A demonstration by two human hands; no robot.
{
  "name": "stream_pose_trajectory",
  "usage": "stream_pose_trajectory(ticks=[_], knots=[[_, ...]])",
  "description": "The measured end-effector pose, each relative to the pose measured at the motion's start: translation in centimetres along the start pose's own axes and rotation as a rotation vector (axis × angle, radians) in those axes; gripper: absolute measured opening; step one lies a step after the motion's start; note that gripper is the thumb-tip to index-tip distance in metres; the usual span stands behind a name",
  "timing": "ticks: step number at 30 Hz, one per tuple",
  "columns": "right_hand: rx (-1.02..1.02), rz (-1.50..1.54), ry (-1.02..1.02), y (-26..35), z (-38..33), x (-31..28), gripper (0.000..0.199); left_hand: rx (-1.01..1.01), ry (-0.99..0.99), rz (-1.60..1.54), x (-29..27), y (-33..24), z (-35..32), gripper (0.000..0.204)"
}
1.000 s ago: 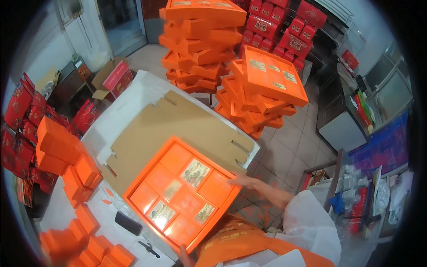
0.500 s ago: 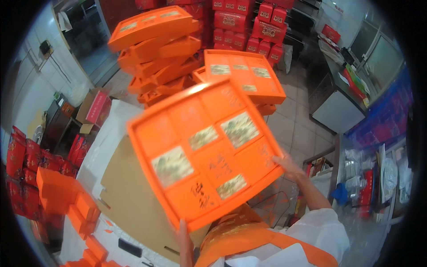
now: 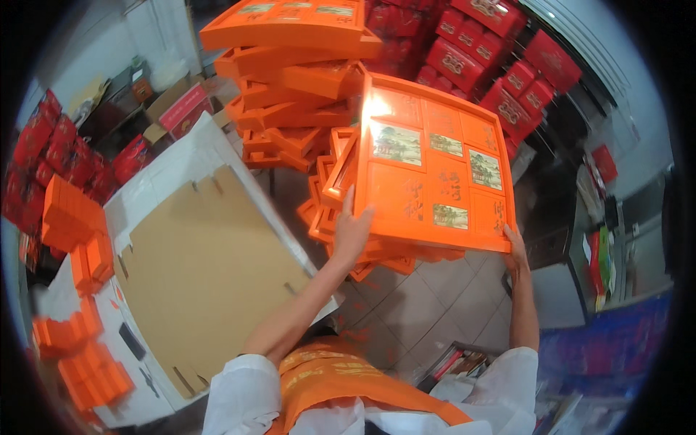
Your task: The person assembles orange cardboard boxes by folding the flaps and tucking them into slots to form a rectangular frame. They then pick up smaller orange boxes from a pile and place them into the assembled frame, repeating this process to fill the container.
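Between the left hand [image 3: 351,233] and the right hand [image 3: 516,250], an orange tray [image 3: 435,233] is held by its two near corners, each hand wrapped over a corner. Compared with half a second earlier, the tray has passed from above the cardboard sheet [image 3: 217,275], now left of the left hand, to over the shorter stack of trays [image 3: 326,217], beyond both hands; the transfer from table to stack therefore appears nearly complete, although whether the tray rests there cannot be told. Inside its raised rim lie orange panels, four bearing landscape pictures [image 3: 396,143]. Beyond the left hand, slightly leftward, rises a taller stack [image 3: 290,76], its top tray similarly filled. Farther left of that hand are small orange boxes [image 3: 94,373], apparently closed, and a brown carton [image 3: 156,133], whose contents are not discernible.
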State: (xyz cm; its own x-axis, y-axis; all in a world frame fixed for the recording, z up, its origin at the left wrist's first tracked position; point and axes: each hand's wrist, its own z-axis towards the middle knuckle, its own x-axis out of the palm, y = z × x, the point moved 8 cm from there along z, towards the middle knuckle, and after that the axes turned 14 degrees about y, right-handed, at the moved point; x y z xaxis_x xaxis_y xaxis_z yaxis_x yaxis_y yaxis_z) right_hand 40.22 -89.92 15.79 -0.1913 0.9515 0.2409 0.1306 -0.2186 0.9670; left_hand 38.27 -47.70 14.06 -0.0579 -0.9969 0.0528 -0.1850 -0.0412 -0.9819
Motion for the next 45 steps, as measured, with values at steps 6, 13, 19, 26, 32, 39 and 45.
stream_pose_trajectory(ticks=[6,13,19,26,32,39,45], knots=[[0.247,-0.267,-0.095,-4.9,6.2,-7.8,0.045,-0.074,-0.052,0.697,0.3,1.4,4.6,0.064],[0.267,-0.184,-0.040,-4.0,7.8,-3.4,0.042,0.030,-0.116,-0.070,0.4,3.2,3.5,0.061],[0.302,-0.390,-0.017,-4.2,8.0,-4.1,0.043,0.033,-0.076,-0.075,-0.2,4.1,1.8,0.062],[-0.501,-1.152,-0.186,1.5,2.0,10.7,0.028,0.000,-0.382,0.192,-10.9,13.7,-11.6,0.055],[0.229,-0.681,0.416,-23.3,0.2,35.0,0.035,-0.555,-0.866,0.212,-29.4,32.0,-34.6,0.054],[0.366,-1.029,0.487,-43.7,11.8,38.2,0.050,-0.997,-1.090,0.776,-49.9,32.7,-47.2,0.060],[0.481,-0.758,0.180,-45.2,13.2,39.9,0.027,-0.933,-1.192,0.258,-55.7,37.0,-50.9,0.049]])
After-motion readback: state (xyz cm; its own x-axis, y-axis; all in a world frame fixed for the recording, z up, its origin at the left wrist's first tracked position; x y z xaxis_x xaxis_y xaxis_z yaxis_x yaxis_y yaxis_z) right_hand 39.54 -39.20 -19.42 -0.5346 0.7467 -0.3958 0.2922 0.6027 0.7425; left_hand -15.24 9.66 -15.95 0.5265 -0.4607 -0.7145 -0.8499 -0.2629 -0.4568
